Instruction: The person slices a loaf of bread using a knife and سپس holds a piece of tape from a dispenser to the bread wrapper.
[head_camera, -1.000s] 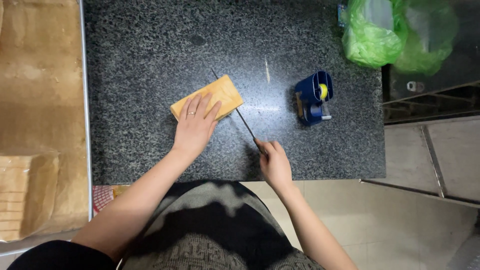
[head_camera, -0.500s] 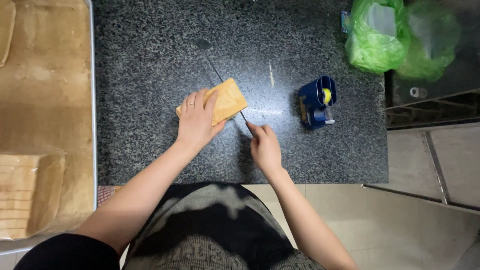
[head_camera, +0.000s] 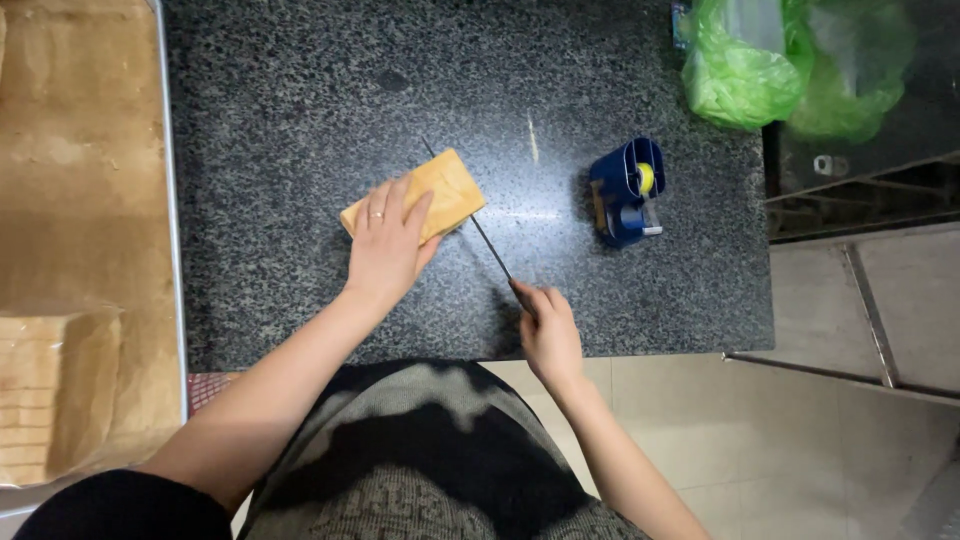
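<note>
A yellow-brown slab of bread (head_camera: 445, 185) lies on the dark speckled stone counter (head_camera: 300, 120). My left hand (head_camera: 388, 240) presses flat on its near end, a ring on one finger. My right hand (head_camera: 545, 330) grips the handle of a long thin knife (head_camera: 487, 245), whose blade runs diagonally along the slab's right edge and shows again past its far corner. The handle is hidden inside my fist.
A blue tape dispenser (head_camera: 625, 190) stands right of the knife. Green plastic bags (head_camera: 790, 60) sit at the counter's far right corner. On the left is a metal tray lined with brown paper (head_camera: 90, 180), holding a sliced loaf (head_camera: 55, 390). The counter's front edge is by my body.
My right hand slid forward and then drew back toward me with the knife, a sawing stroke along the slab's edge. My left hand stayed on the bread.
</note>
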